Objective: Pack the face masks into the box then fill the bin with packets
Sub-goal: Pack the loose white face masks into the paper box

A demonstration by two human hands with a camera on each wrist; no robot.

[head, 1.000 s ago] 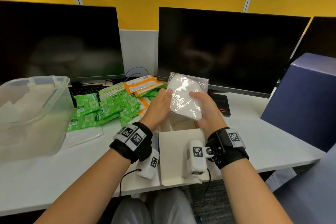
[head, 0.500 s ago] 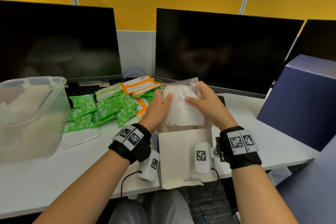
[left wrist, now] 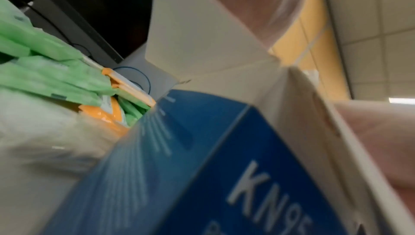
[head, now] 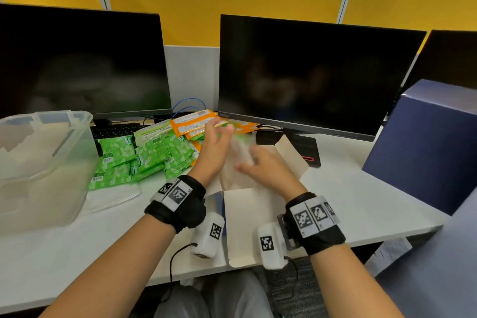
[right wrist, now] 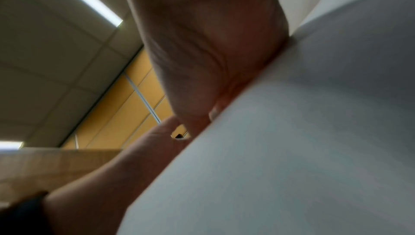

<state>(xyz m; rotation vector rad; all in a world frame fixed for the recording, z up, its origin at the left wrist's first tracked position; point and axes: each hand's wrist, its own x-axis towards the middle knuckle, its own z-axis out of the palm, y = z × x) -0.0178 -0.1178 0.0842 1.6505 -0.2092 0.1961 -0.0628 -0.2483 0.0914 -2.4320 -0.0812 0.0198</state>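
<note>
A white face mask in a clear wrapper, blurred by motion, sits low in the mouth of the open KN95 box. My left hand lies against the mask's left side with its fingers stretched out. My right hand curls over the mask from the right. In the left wrist view the box shows its blue printed side and pale flaps. The right wrist view is filled by a pale box flap under my palm. Green packets and orange packets are piled left of the box.
A clear plastic bin stands at the far left of the desk. A large dark blue box stands at the right. Two dark monitors line the back, with a black device under the right one.
Both hands have come down with the mask, from held up over the box to low in its opening. The left hand's fingers have straightened.
</note>
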